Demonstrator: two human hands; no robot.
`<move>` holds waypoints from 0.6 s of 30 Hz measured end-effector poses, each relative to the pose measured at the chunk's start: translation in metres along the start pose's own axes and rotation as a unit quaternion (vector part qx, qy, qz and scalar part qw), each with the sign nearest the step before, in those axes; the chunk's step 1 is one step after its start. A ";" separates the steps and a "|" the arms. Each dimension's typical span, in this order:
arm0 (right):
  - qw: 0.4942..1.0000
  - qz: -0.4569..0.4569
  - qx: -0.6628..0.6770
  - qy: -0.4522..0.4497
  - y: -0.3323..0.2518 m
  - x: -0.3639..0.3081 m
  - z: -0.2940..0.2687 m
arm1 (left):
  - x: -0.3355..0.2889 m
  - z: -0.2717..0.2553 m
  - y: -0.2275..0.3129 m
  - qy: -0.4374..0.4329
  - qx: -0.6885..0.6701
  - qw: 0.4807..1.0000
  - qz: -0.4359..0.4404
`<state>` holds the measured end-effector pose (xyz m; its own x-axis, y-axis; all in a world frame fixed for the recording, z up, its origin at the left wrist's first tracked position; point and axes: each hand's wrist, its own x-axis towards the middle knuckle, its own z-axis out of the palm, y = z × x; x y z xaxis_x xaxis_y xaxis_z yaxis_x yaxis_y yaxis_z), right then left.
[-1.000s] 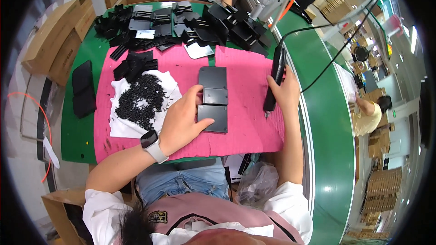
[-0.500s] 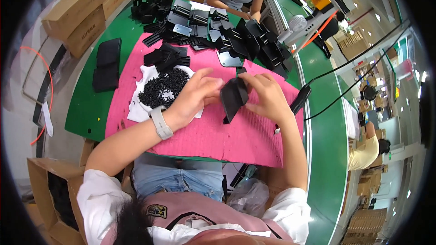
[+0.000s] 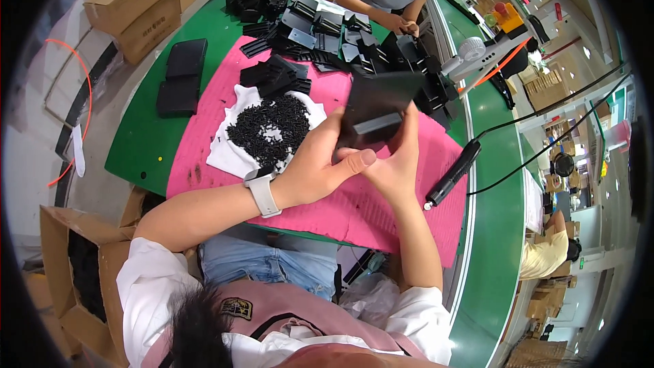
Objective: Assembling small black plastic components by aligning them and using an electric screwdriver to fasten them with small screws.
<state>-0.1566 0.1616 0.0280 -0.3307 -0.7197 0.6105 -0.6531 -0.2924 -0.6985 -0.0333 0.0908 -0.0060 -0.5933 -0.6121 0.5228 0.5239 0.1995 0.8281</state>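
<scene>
Both my hands hold a black bracket-like part with a broad flat plate (image 3: 383, 94), raised over the pink sheet (image 3: 320, 215). My left hand (image 3: 319, 163) grips its left side, thumb stretched across the lower front. My right hand (image 3: 395, 167) closes on its right and lower edge; the part hides some of the fingers. Left of the hands, a heap of small black screws (image 3: 255, 129) lies on a white cloth (image 3: 221, 153). To the right rests a black electric screwdriver (image 3: 453, 174) with a cord.
Black parts (image 3: 276, 76) and metal-plated brackets (image 3: 327, 41) crowd the far side of the green table (image 3: 133, 143). Two black pieces (image 3: 180, 78) lie at left. Across the table, a co-worker's hands (image 3: 402, 26) are near more brackets. An open carton (image 3: 85, 259) stands lower left.
The black part has turned so its broad plate faces me and has risen slightly. My left hand has moved right onto it, and my hands are closer together. The whole view has shifted.
</scene>
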 end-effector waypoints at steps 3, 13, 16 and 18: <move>0.959 0.145 0.168 -0.176 0.000 0.000 -0.015 | 0.006 -0.011 0.006 -0.011 0.114 0.989 0.088; 0.851 0.251 0.439 -0.141 0.008 -0.011 -0.021 | -0.007 -0.044 0.069 0.046 -0.111 0.989 -0.083; 0.868 0.236 0.385 -0.206 -0.014 0.003 -0.017 | -0.034 -0.110 0.082 0.334 0.066 0.937 -0.083; 0.914 0.256 0.266 -0.170 -0.004 0.011 -0.024 | -0.063 -0.194 0.113 0.392 -0.101 0.911 -0.075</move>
<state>-0.1739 0.1706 0.0468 -0.2112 -0.9753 0.0651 -0.0191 -0.0624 -0.9979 0.1818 0.0035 0.0153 -0.0901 -0.9953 0.0355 0.6214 -0.0283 0.7830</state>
